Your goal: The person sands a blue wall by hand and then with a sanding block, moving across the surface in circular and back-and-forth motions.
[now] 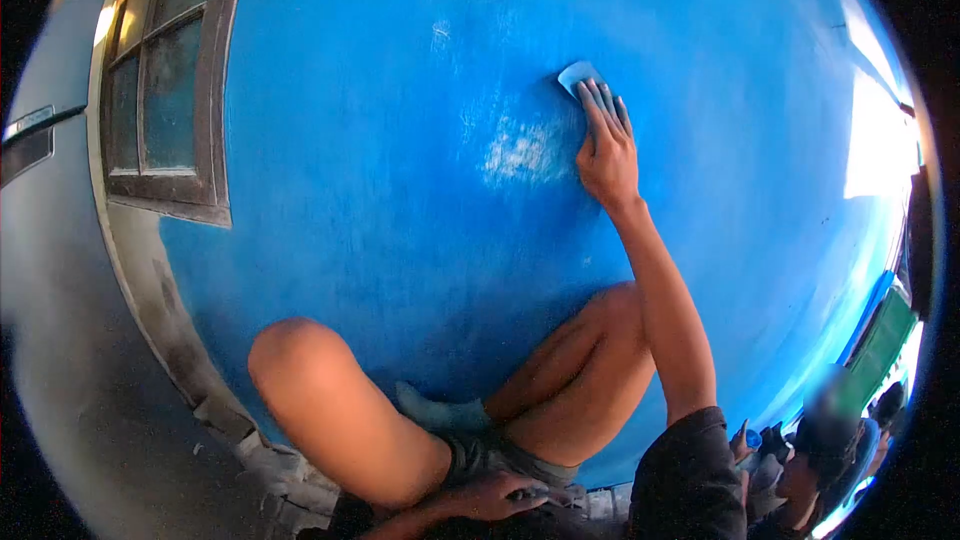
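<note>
My right hand (pixel 607 145) is raised against the blue wall (pixel 380 140), pressing a small pale piece of sandpaper (pixel 578 76) flat to the paint. Its fingers are together over the sheet, with one corner sticking out past the fingertips. Just left of this hand is a rough whitish patch (pixel 525 152) where the paint looks worn. Low in the view, my left hand (pixel 490 495) lies in my lap on the dark shorts. The fingers there are curled and greyish at the tips; whatever they may hold is too dark to make out.
My bent knees (pixel 300 360) stand close to the wall. A wooden-framed window (pixel 165 80) is at the upper left, above a bare plaster edge (pixel 165 280). Several people (pixel 825 440) sit at the lower right, near a green panel (pixel 882 340).
</note>
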Demonstrator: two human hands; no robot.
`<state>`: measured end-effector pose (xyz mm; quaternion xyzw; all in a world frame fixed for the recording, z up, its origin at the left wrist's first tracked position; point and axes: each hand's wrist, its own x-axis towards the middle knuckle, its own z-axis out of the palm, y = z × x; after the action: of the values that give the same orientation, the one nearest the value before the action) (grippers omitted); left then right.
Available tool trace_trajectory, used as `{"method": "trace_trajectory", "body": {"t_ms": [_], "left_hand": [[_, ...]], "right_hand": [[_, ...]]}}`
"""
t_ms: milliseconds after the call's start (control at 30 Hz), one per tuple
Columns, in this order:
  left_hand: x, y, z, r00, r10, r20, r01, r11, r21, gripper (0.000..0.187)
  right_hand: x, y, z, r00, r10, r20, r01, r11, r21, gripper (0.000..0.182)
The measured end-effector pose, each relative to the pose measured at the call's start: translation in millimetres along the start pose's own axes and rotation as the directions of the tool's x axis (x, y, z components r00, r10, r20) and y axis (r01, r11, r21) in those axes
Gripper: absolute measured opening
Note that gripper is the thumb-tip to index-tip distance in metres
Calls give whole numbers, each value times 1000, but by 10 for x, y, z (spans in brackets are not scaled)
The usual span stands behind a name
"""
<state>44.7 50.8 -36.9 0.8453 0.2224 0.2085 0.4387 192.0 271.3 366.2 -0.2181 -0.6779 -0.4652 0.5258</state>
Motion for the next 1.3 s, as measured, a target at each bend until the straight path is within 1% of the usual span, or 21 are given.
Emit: {"method": "trace_trajectory", "body": {"t_ms": [133,200,233,300,333,400,467,533,600,700,733,767,800,833,900,933,1000,1033,1200,1267,1300], "left_hand": [[23,9,-29,997,-54,51,52,998,34,59],[1,16,1,994,-91,65,90,996,18,59],[-15,19,3,995,-91,43,88,993,73,58],[-54,56,-45,995,-94,32,89,986,138,58],[-70,101,-64,996,-86,35,82,991,108,58],[-110,164,-79,996,-74,43,71,994,85,58],[-134,204,-114,998,-51,31,46,987,156,59],[-193,235,-103,999,-40,15,37,986,160,59],[-247,219,-89,1000,-31,1,31,987,159,59],[-291,193,-87,999,-31,8,30,991,133,60],[-304,204,-93,997,-69,21,65,987,145,61],[-305,211,-105,994,-105,32,99,982,158,62],[-295,147,-95,995,-95,29,89,982,164,62],[-277,32,-63,996,-80,40,72,982,172,63],[-249,35,-53,997,-62,46,53,983,177,65],[-253,38,-39,995,-92,32,86,985,149,65],[-257,103,-56,992,-121,18,118,985,126,65],[-243,128,-80,994,-105,31,101,988,119,64],[-165,172,-103,998,-66,16,63,990,130,60],[-145,244,-134,987,-147,71,139,984,107,59],[-133,282,-146,987,-146,69,138,985,107,59]], "right_hand": [[-94,47,-60,999,32,3,-32,994,104,77],[-160,33,-113,989,113,-96,-90,973,210,73],[-200,18,-142,987,130,-93,-108,972,209,73],[-221,-22,-210,937,321,-141,-273,921,277,67],[-226,-26,-228,934,328,-144,-282,921,270,67],[-194,-30,-278,857,499,-128,-446,843,300,64],[-162,-46,-309,852,505,-141,-445,839,314,65],[-159,-42,-305,846,512,-147,-447,832,330,66],[-169,12,-292,925,239,-297,-225,971,80,73],[-208,7,-287,923,277,-268,-278,960,35,71],[-212,0,-289,923,272,-272,-273,961,35,71],[-232,11,-279,931,270,-247,-273,962,23,78],[-236,31,-264,938,266,-222,-270,963,9,86],[-229,58,-234,940,255,-228,-260,966,5,86],[-241,59,-188,951,257,-170,-269,962,-52,83],[-251,67,-159,953,251,-173,-263,964,-50,83],[-238,32,-133,968,237,-86,-241,970,-34,81],[-225,8,-106,965,245,-88,-248,968,-24,73],[-166,21,-29,974,197,-111,-197,980,13,68],[-133,43,-27,976,184,-112,-180,982,50,67],[-119,50,-37,977,183,-112,-178,983,51,67]]}}
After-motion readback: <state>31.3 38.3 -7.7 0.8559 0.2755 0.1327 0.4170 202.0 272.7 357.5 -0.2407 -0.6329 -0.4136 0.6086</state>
